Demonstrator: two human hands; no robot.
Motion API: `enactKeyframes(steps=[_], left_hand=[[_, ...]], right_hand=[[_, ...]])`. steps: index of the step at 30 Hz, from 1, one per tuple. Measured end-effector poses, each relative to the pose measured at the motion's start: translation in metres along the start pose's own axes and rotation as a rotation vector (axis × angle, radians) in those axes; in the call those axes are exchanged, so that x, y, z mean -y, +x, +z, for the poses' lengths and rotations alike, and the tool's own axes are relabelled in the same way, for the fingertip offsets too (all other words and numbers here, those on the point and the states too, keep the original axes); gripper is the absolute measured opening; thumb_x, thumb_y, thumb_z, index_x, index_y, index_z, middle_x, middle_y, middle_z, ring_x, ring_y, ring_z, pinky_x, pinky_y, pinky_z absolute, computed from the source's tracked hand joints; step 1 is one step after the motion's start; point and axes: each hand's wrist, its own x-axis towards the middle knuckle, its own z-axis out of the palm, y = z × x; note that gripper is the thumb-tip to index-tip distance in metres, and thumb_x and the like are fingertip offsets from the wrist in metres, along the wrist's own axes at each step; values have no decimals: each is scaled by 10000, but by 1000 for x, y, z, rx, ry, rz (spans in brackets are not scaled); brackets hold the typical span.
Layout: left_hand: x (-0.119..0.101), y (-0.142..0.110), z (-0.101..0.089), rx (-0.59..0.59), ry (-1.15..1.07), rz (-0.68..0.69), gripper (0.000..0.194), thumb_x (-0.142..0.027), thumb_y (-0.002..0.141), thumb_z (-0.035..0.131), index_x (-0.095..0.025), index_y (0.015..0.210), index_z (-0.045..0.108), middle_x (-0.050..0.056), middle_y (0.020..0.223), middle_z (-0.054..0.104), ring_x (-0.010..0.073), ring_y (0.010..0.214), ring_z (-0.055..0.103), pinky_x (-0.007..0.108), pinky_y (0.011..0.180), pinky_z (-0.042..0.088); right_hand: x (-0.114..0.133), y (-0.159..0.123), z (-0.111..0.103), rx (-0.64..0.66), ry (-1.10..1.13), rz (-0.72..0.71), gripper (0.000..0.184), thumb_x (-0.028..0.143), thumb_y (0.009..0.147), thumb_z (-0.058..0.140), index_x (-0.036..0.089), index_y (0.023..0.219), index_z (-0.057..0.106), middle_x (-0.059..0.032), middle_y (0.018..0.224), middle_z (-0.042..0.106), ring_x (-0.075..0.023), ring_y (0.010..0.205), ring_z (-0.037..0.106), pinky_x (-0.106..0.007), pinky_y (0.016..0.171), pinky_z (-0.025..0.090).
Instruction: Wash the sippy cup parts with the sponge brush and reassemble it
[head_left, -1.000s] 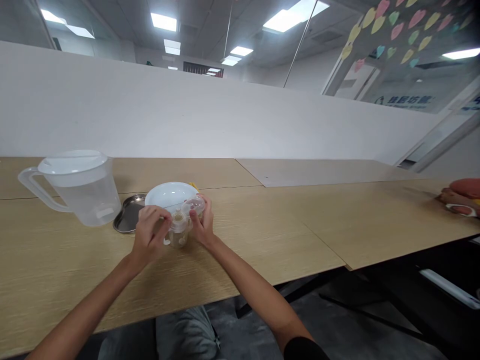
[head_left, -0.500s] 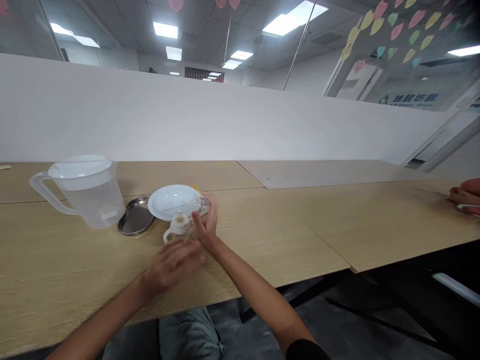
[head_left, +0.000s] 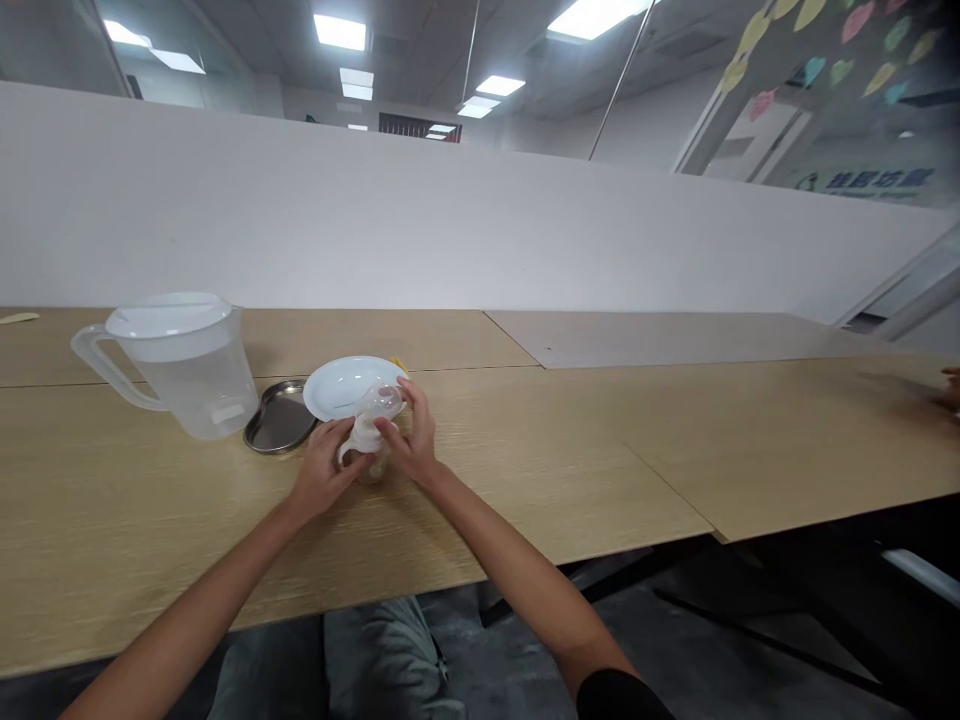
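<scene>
Hands: my left hand [head_left: 324, 470] grips bottle [head_left: 365, 437], right hand [head_left: 414, 440] holds cap [head_left: 385, 399]
Round bottle: plate [head_left: 337, 385] 12 o'clock, tray [head_left: 279, 418] and jug [head_left: 196, 378] 10
Table [head_left: 525, 460]: edge 6, running toward 3

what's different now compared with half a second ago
The left hand has moved up from in front of the clear plastic bottle with a white collar and taken hold of its left side. The right hand, still holding the clear domed plastic cap, has brought it left, closer to the bottle's top. Unmoved: the translucent white-lidded pitcher, shiny metal kidney-shaped tray and white round bowl.
</scene>
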Motion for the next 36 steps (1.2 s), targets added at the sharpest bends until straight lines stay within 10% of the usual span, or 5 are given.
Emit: enactKeyframes(steps=[11,36], left_hand=[[-6,1,-3,2,1,-10,501,-502,782,611,-194,1176,572,104,1154,636,270,1106,543,433,991,398],[-4,-5,7,-45,15,73,703,-358,760,647,-169,1387,394,128,1253,604,283,1130,565,436,971,434]], right_hand=[[8,1,-2,188,-35,-120,410,458,878,506,256,1232,555,-76,1083,669,-242,979,614,-463,879,485],[-10,-16,2,119,-146,-203,565,437,837,527,179,1331,430,-113,1042,614,-247,901,573,-425,800,483]])
